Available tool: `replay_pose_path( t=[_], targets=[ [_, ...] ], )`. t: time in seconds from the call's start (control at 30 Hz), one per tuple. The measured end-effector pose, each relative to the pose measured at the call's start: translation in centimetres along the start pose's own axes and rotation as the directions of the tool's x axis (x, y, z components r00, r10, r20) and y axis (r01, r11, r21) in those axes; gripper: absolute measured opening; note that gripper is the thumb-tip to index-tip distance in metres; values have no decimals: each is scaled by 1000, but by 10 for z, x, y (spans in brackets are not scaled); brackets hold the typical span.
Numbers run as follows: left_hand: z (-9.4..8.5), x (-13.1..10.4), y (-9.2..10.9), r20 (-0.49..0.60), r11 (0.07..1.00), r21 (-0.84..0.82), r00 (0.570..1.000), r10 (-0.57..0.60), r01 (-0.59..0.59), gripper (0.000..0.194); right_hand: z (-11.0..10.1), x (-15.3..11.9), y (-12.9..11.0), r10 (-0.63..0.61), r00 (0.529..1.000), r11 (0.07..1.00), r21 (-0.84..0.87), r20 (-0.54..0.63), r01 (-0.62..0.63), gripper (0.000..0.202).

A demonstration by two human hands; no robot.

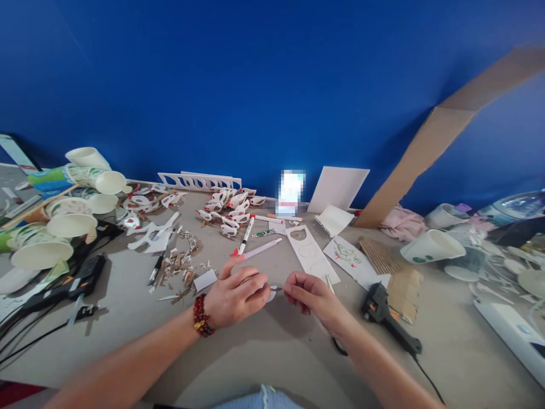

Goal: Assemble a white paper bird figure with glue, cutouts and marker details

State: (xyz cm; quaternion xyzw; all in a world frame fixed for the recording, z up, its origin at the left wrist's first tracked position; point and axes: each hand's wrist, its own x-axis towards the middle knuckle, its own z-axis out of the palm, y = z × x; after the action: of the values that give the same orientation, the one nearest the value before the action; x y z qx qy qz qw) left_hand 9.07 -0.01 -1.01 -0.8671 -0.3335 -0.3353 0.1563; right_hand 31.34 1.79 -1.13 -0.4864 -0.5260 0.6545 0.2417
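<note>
My left hand (242, 291), with a red bead bracelet at the wrist, has its fingers curled round a small white cut-out piece (271, 295), only partly in sight. My right hand (310, 294) is closed in a pinch just to the right. Between the two hands a thin brownish sliver shows at the right fingertips; I cannot make out exactly what it is. Under the right forearm lie scissors, their black handle (339, 346) showing. Beyond the hands are a pale pink pen (263, 248), a white marker (246, 236) and a white card with a cut-out hole (310, 255).
Several white bird shapes (230, 209) cluster at the back. Cardboard scraps (181, 267) lie left of my hands. A black glue gun (389, 318) rests at right, another (72, 284) at left. Paper cups (42, 250) pile up on the left. A lit phone (290, 192) leans on the wall.
</note>
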Motion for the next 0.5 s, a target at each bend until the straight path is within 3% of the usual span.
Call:
replay_pose_path(
  t=[0.3, 0.5],
  targets=[
    [1, 1, 2, -22, 996, 49, 996, 81, -80, 18, 5, 2, 3, 41, 999, 996, 82, 20, -42, 30],
    [1, 0, 3, -42, 998, -2, 997, 70, -70, 18, 2, 2, 3, 61, 997, 994, 89, 37, -64, 34]
  ],
)
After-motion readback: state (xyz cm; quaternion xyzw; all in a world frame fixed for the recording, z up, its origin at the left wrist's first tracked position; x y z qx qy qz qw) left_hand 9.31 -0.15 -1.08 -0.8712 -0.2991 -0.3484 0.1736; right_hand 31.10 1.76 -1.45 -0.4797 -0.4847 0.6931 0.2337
